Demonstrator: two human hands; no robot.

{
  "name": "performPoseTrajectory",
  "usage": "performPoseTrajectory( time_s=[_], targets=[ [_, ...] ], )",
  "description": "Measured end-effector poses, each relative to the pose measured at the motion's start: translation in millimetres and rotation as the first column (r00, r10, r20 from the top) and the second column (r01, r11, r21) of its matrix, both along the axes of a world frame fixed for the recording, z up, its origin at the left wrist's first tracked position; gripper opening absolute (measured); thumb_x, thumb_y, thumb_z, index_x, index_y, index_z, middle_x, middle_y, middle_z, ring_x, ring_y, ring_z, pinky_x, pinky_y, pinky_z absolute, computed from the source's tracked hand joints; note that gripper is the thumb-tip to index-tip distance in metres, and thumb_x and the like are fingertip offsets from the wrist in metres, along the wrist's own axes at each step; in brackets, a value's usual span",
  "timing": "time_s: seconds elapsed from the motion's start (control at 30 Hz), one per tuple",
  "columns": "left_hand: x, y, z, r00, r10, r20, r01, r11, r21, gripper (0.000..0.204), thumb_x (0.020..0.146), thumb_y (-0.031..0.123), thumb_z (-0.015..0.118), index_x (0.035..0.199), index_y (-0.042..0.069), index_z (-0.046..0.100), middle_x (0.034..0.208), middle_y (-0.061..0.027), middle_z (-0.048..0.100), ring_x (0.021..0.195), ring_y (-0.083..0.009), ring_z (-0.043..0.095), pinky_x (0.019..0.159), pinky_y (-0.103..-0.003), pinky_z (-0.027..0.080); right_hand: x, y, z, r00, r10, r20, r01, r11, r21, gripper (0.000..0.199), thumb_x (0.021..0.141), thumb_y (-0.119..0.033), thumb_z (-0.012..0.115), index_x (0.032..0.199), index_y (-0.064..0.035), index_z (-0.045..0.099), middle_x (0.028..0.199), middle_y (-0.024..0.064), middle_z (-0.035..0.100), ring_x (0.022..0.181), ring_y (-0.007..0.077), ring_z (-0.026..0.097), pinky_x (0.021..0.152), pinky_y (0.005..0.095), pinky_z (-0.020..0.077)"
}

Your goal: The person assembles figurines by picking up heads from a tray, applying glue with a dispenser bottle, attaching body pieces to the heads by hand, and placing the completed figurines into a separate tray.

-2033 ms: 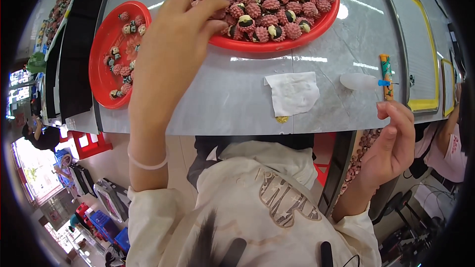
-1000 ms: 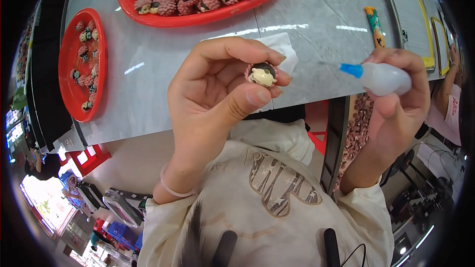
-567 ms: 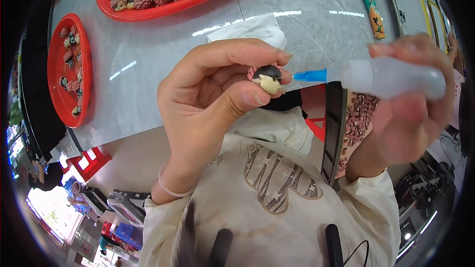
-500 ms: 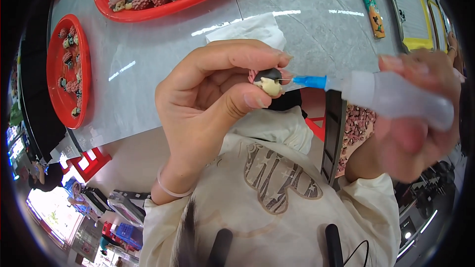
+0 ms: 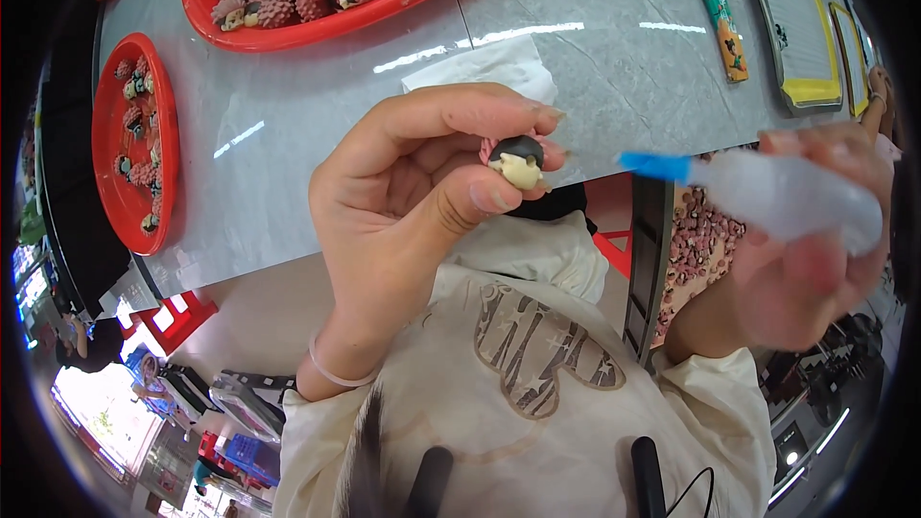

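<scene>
Since half a second ago, the squeeze bottle has been drawn right, off the small piece. Its long axis runs left-right, blue tip pointing left. It is gripped by the right hand; the piece is pinched between left hand fingertips, near the table edge.

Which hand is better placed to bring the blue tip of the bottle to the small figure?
The right hand, probably: it grips the squeeze bottle, blue tip aimed at the small figure, which the left hand pinches in its fingers.
</scene>
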State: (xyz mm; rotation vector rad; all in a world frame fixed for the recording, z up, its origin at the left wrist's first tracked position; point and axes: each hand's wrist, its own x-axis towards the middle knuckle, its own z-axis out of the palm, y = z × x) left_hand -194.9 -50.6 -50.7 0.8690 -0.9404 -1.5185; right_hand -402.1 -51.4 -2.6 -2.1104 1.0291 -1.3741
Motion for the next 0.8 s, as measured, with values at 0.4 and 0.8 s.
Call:
performPoseTrajectory(
  time_s=[0.4, 0.8],
  targets=[
    [-2.9, 5.1, -1.6, 1.0, 0.009, 0.008, -0.009, 1.0, -0.021, 0.026, 0.074, 0.014, 0.06, 0.089, -0.004, 0.049, 0.089, -0.0165, 0.052, 0.073, -0.0215, 0.057, 0.06, -0.027, 0.05, 16.1, -37.1, -56.2, 0.964, -0.155, -0.218, 0.211, 0.941, 0.264, 0.034, 0.06, 0.007, 0.06, 0.092, -0.0021, 0.049, 0.08, 0.0053, 0.055, 0.072, 0.0124, 0.055, 0.066, 0.0238, 0.0427],
    [-6.4, 2.9, 2.6, 0.998, -0.028, 0.052, 0.028, 1.0, 0.005, 0.03, 0.071, 0.017, 0.063, 0.088, -0.003, 0.05, 0.086, -0.0163, 0.053, 0.07, -0.0205, 0.058, 0.057, -0.025, 0.051, -108.1, -61.2, -35.5, 0.626, -0.528, -0.573, 0.655, 0.755, 0.02, 0.014, 0.07, 0.002, 0.053, 0.084, 0.0004, 0.056, 0.073, 0.0034, 0.056, 0.07, 0.0108, 0.053, 0.066, 0.0218, 0.0416]
  ],
)
